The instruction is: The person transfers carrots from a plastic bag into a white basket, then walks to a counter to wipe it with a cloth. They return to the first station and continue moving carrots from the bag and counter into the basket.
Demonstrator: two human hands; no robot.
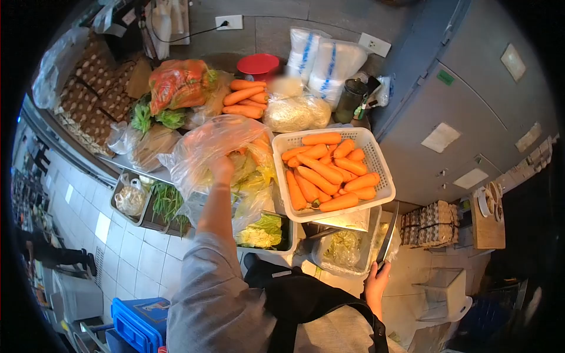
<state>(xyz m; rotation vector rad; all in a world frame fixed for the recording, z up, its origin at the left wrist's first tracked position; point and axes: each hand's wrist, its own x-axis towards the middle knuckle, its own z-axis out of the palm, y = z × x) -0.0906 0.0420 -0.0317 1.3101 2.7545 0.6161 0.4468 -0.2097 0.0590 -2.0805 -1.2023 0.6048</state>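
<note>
My right hand (376, 283) is closed around the handle of a large kitchen knife (388, 236), its blade pointing away from me. My left hand (222, 169) reaches into a clear plastic bag (203, 147) that holds yellowish-green produce; plastic and the hand's own back hide its fingers. Just right of this bag, a white perforated basket (385, 179) full of carrots (321, 170) rests on the worktop. More carrots (244, 97) lie in a pile behind the bag. Below it, leafy cabbage (261, 230) sits in a dark bin.
A bag of orange vegetables (176, 85), a red bowl (258, 65), white plastic-wrapped packs (332, 65) and a dark jug (351, 97) line the back. Lower down are a clear tub (347, 253), green stalks (168, 203) and stacked egg trays (432, 223). Grey cabinets (465, 112) stand right.
</note>
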